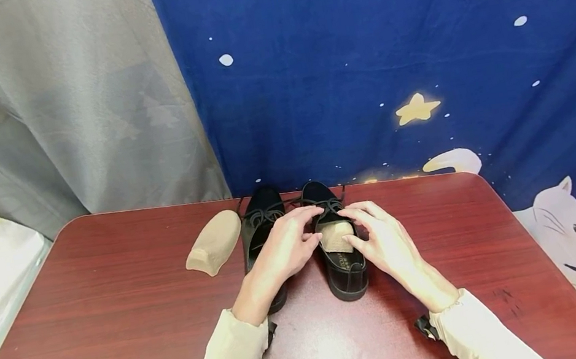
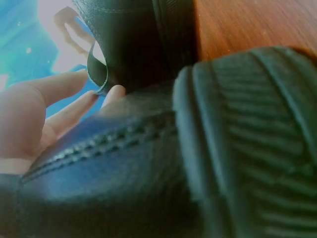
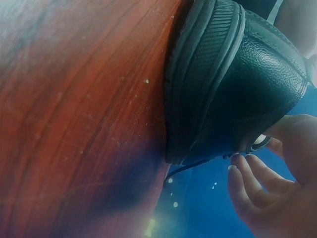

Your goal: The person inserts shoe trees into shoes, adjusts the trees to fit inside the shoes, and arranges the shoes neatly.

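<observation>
Two black lace-up shoes stand side by side, toes toward the curtain. My left hand (image 1: 292,242) reaches over the left shoe (image 1: 263,207) to the near edge of the right shoe (image 1: 346,279). Its thumb and fingers hold that shoe's opening edge, seen close up in the left wrist view. On the other side, my right hand (image 1: 383,239) holds the opposite edge, thumb toward the inside and fingers by the laces. Between the hands, a beige moulded shoe insert (image 1: 337,238) lies in the opening, its far end hidden under the laces.
A second beige insert (image 1: 216,240) lies left of the shoes on the reddish-brown table (image 1: 120,328). A blue curtain (image 1: 306,77) with stars hangs behind the table's far edge, beside a grey curtain (image 1: 82,111).
</observation>
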`<state>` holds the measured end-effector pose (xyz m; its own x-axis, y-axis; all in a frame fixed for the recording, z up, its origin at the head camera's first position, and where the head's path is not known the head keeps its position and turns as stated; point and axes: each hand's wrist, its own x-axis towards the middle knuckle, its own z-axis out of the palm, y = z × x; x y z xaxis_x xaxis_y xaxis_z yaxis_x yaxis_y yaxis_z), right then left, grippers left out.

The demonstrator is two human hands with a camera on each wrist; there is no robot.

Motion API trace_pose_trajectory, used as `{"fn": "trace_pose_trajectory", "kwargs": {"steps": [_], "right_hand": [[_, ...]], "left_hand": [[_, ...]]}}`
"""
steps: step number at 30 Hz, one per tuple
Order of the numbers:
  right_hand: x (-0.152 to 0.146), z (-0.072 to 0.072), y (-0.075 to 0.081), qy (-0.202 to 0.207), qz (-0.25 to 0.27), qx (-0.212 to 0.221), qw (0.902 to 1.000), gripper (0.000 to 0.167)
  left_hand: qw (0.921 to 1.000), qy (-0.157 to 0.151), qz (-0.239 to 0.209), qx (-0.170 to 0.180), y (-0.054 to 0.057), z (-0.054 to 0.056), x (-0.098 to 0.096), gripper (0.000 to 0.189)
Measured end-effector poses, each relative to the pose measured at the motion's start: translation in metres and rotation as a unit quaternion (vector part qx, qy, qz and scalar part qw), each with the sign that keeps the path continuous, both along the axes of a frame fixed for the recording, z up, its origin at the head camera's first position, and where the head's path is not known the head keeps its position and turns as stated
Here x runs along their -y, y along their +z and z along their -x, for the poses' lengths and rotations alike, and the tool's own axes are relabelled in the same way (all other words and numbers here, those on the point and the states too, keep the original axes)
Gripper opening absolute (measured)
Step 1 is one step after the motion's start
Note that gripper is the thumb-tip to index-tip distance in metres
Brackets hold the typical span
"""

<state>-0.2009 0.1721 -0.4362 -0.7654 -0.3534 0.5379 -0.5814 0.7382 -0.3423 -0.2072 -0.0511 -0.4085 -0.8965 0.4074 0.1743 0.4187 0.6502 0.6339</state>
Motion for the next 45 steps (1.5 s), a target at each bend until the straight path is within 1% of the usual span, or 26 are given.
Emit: {"fn": "trace_pose_trajectory", "kwargs": {"steps": [4, 8, 11, 14, 17, 22, 28, 33, 37, 45], "right_hand": [[0.0, 0.0, 0.001, -0.009, -0.009, -0.001, 0.9999, 0.052], [0.001, -0.002, 0.002, -0.019, -0.013, 0.003, 0.9997, 0.053], [0.001, -0.002, 0.001, -0.023, -0.014, 0.003, 0.9996, 0.055], [0.001, -0.003, 0.001, -0.023, -0.013, 0.003, 0.9996, 0.055], [0.001, -0.003, 0.001, -0.021, -0.009, 0.005, 0.9997, 0.055], [0.0, -0.002, 0.003, -0.012, -0.006, 0.007, 0.9999, 0.055], [0.001, -0.002, 0.006, 0.004, -0.009, 0.01, 0.9999, 0.057], [0.003, -0.004, 0.008, 0.016, -0.006, 0.014, 0.9998, 0.06], [0.004, -0.003, 0.009, 0.022, -0.007, 0.009, 0.9997, 0.06], [0.005, -0.002, 0.009, 0.028, -0.01, 0.002, 0.9996, 0.059]], "left_hand": [[0.9999, -0.006, -0.005, -0.014, 0.004, -0.003, 0.002, 0.046], [0.9991, -0.007, -0.003, -0.042, 0.007, -0.005, 0.006, 0.042], [0.9989, -0.005, -0.01, -0.045, 0.007, -0.006, 0.009, 0.041], [0.9991, -0.002, -0.018, -0.039, 0.008, -0.006, 0.011, 0.041], [0.9989, 0.002, -0.023, -0.042, 0.009, -0.006, 0.013, 0.039], [0.9977, 0.006, -0.026, -0.062, 0.011, -0.005, 0.014, 0.038], [0.9952, 0.007, -0.021, -0.096, 0.012, -0.004, 0.018, 0.038], [0.992, 0.018, -0.022, -0.123, 0.013, -0.004, 0.024, 0.039], [0.9908, 0.02, -0.029, -0.131, 0.014, -0.003, 0.027, 0.04], [0.9891, 0.021, -0.026, -0.144, 0.013, 0.0, 0.035, 0.04]]}}
